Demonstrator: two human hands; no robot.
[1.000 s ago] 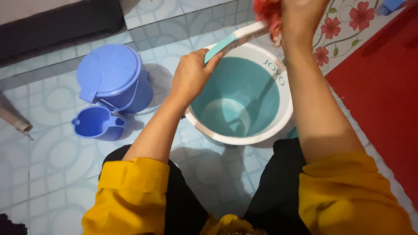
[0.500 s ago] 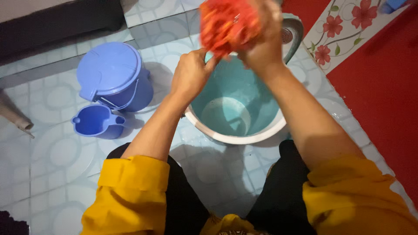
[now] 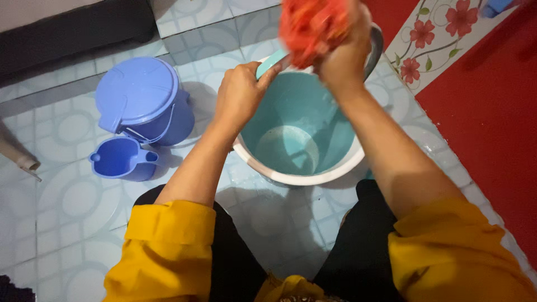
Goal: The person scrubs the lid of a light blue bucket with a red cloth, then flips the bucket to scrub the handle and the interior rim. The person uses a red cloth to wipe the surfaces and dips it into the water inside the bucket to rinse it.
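Note:
A white bucket [image 3: 296, 178] with a teal inside stands on the tiled floor between my knees, with a little water at its bottom. My left hand [image 3: 239, 92] grips the bucket's teal and white handle [image 3: 268, 62] at the far rim. My right hand [image 3: 342, 53] is raised over the far rim, closed on a bunched red-orange scrubbing cloth [image 3: 310, 28] that is blurred.
A lidded blue pail [image 3: 142, 103] and a small blue jug [image 3: 120, 159] stand to the left on the tiles. A red mat [image 3: 492, 106] and a flowered strip [image 3: 430, 39] lie to the right. A dark ledge [image 3: 72, 31] runs along the top left.
My right hand has swung the red cloth from the top right edge to above the bucket's far rim. My left hand has stayed on the handle.

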